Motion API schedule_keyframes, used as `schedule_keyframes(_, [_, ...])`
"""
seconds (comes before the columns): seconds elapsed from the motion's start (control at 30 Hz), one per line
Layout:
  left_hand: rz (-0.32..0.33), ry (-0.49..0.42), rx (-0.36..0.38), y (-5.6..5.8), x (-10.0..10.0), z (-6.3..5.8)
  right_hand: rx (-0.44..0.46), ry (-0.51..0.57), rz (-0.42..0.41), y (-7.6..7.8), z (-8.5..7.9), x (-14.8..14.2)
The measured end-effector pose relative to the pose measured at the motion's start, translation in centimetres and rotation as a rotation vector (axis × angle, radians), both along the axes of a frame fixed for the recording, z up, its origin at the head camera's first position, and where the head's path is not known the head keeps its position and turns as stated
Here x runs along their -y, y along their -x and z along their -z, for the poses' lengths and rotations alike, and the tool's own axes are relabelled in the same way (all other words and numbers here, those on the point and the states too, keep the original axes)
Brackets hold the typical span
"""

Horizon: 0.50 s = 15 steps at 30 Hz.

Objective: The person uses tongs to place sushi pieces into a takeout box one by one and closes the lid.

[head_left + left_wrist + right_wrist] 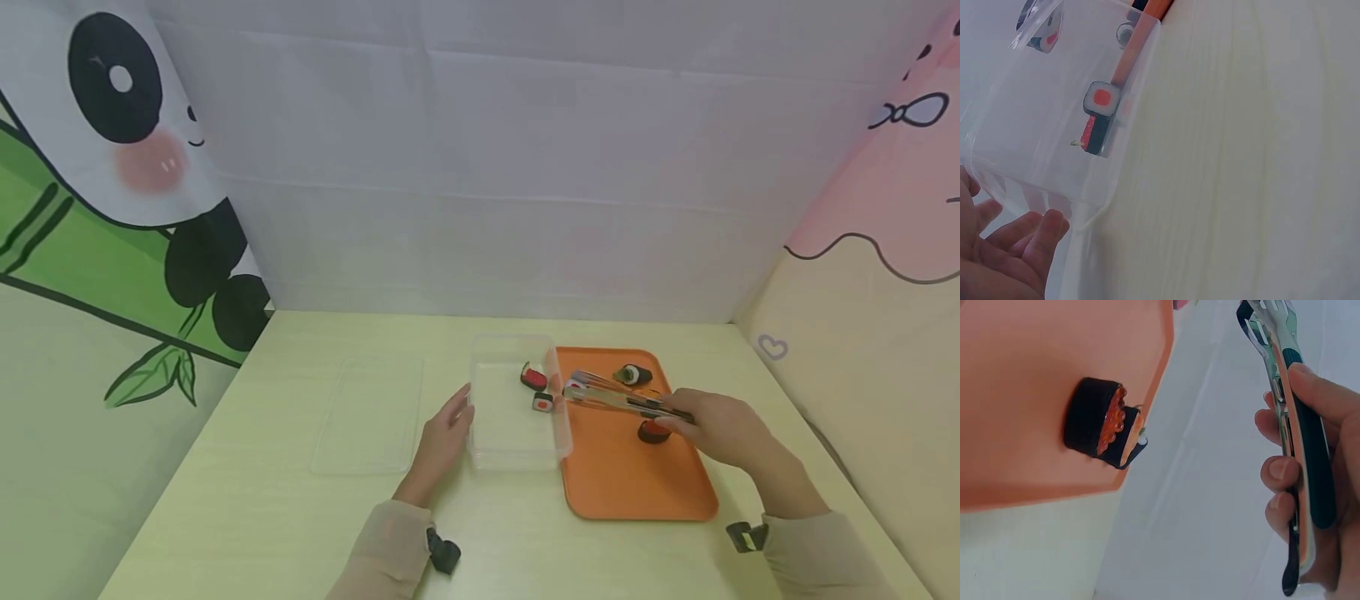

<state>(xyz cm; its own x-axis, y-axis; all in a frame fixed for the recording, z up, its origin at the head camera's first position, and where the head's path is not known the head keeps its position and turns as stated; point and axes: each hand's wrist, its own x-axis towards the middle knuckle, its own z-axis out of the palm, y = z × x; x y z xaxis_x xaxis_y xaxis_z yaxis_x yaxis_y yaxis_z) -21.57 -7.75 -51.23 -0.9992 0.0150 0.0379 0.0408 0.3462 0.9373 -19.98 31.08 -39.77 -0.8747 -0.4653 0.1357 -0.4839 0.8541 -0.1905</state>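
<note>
My right hand (720,425) grips metal tongs (1310,444) with dark handles, fingers wrapped round them. The tongs reach left over the orange tray (622,487), their tips at the right wall of a clear plastic box (517,460). A small white-and-red sushi roll (575,385) shows at the tips. Inside the box are a red-topped sushi piece (534,377) and a square roll (543,402) with a red centre. My left hand (441,442) rests its fingers against the box's left outer wall; in the left wrist view the fingertips (1054,222) touch the plastic.
On the tray lie a roe-topped sushi piece (1094,419), a dark roll with green filling (632,374) and an orange-topped piece partly hidden behind the tongs. A clear lid (367,417) lies flat on the table left of the box. Printed cloth walls stand around the table.
</note>
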Motion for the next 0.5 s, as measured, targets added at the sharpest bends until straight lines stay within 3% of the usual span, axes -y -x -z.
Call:
schedule_keyframes(0.2, [-0.011, 0.002, 0.002, -0.1, -0.1, -0.4, -0.018, -0.023, -0.044, -0.1, -0.3, 1.3])
schedule_keyframes(0.5, [-0.011, 0.018, 0.001, -0.2, -0.1, -0.4, 0.039, -0.003, -0.07, 0.0, 0.0, 2.5])
